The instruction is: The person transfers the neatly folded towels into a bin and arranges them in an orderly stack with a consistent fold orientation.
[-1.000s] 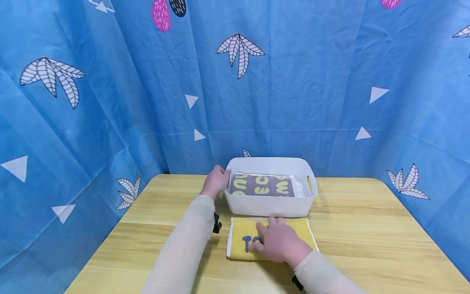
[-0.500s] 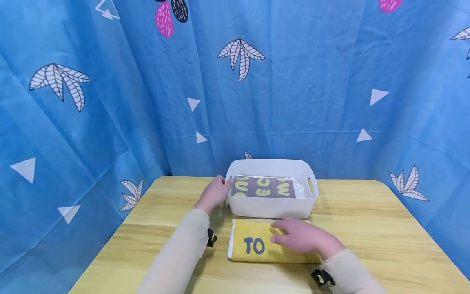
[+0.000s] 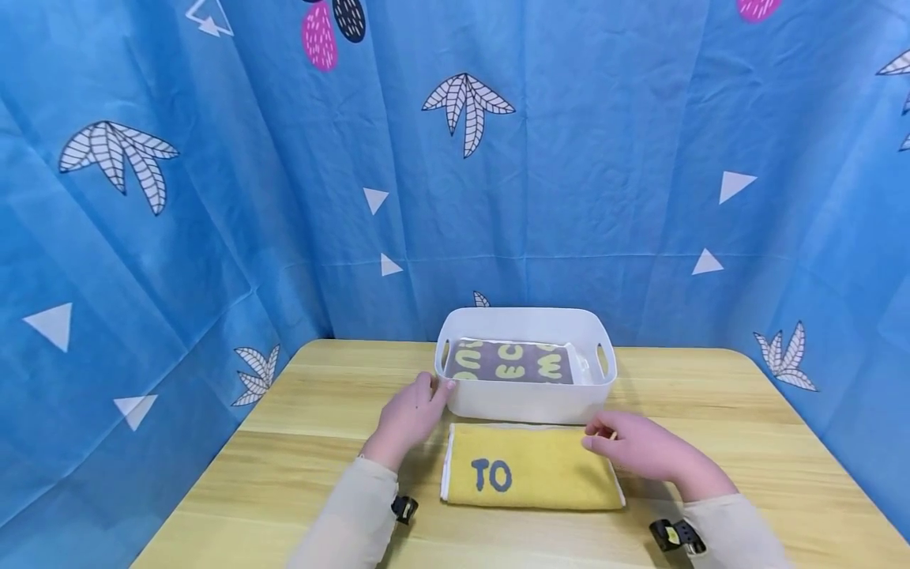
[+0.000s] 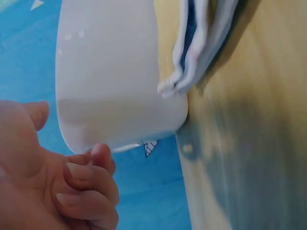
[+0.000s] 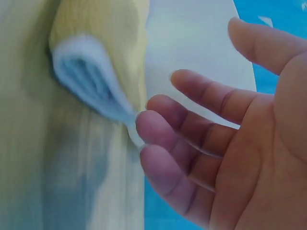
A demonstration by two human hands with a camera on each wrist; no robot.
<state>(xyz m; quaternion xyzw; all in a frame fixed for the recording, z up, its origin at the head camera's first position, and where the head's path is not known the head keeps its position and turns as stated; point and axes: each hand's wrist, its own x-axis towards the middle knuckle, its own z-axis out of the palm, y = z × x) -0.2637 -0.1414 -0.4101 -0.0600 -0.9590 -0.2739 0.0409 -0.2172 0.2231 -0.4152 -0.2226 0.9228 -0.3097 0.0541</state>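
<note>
A folded yellow towel (image 3: 543,470) with the letters "TO" lies flat on the table, just in front of a white plastic basket (image 3: 526,403). Inside the basket is a folded grey towel (image 3: 490,363) with yellow letters. My left hand (image 3: 408,415) hovers at the basket's front left corner; in the left wrist view its fingers (image 4: 93,179) are loosely curled and hold nothing. At the yellow towel's far right corner is my right hand (image 3: 647,449). Its fingers (image 5: 168,167) are relaxed and slightly bent in the right wrist view, close to the towel's folded white edge (image 5: 84,79), nothing gripped.
The wooden table (image 3: 732,442) extends on both sides of the basket. A blue patterned curtain (image 3: 590,174) hangs behind the table and along its sides. The basket has a handle hole (image 3: 601,359) in its right end.
My right hand has left the middle of the yellow towel and moved right to its far right corner. My left hand has come away from the basket's left handle, toward me.
</note>
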